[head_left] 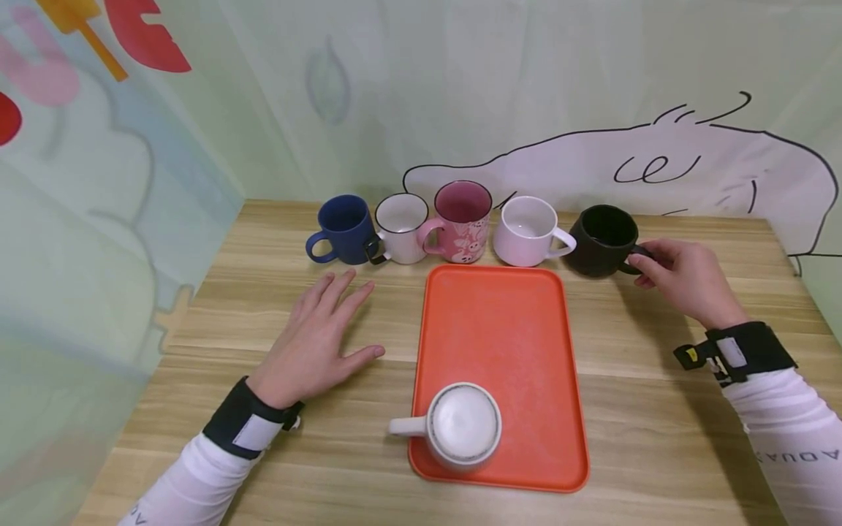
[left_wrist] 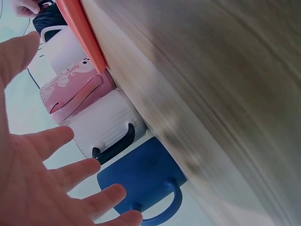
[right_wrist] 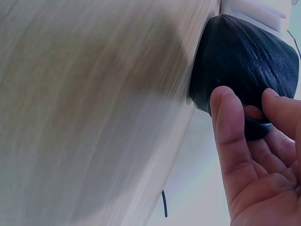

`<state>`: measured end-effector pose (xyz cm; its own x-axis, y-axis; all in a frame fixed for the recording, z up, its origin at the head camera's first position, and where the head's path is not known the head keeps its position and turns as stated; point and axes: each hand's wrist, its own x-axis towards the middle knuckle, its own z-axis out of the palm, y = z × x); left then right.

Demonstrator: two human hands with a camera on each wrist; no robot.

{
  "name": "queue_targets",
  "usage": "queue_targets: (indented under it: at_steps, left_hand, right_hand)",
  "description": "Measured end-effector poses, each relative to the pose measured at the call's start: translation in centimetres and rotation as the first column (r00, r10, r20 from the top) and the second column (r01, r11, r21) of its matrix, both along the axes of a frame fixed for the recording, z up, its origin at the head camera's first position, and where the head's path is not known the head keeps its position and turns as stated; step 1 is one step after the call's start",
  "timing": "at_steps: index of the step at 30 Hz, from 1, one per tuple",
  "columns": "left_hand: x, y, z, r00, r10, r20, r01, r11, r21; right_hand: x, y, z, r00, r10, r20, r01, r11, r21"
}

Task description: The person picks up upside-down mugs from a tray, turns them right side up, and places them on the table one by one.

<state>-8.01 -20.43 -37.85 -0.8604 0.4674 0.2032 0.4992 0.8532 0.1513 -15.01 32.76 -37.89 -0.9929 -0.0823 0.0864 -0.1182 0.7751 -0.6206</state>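
Observation:
At the right end of a row of mugs, my right hand grips the handle of a black mug, which stands upright. In the right wrist view, the thumb and fingers close around that handle, partly hiding it. My left hand is held with spread fingers left of the tray and holds nothing. Nearest its fingertips are a blue mug and a white mug with a black handle and dark rim. A whitish mug rests upside down on the orange tray, its handle sticking out past the left edge.
Between the white and black mugs stand a pink patterned mug and a pale lilac-white mug. The row runs along the back of the wooden table, close to a printed cloth backdrop. Another cloth wall borders the left side.

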Motion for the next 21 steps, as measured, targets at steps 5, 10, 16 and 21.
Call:
queue_targets:
  at_steps: [5, 10, 16, 21]
  left_hand:
    - [0.02, -0.05, -0.07, 1.000, 0.000, 0.000, 0.000, 1.000, 0.001]
    - [-0.02, -0.20, -0.13, 1.000, 0.001, 0.004, -0.001, 1.000, 0.000]
    - [-0.10, -0.38, -0.31, 1.000, 0.010, 0.012, -0.010, 1.000, -0.010]
    - [0.01, -0.40, -0.31, 1.000, 0.014, 0.016, -0.014, 1.000, -0.015]
  right_hand:
    - [0.01, 0.05, -0.05, 1.000, 0.000, 0.009, 0.000, 1.000, -0.001]
    - [0.08, 0.10, 0.00, 1.000, -0.014, 0.019, 0.013, 1.000, 0.019]
    - [0.18, 0.23, 0.11, 1.000, -0.019, 0.024, 0.018, 0.999, 0.031]
    - [0.50, 0.40, 0.27, 1.000, -0.027, 0.006, 0.027, 0.998, 0.051]
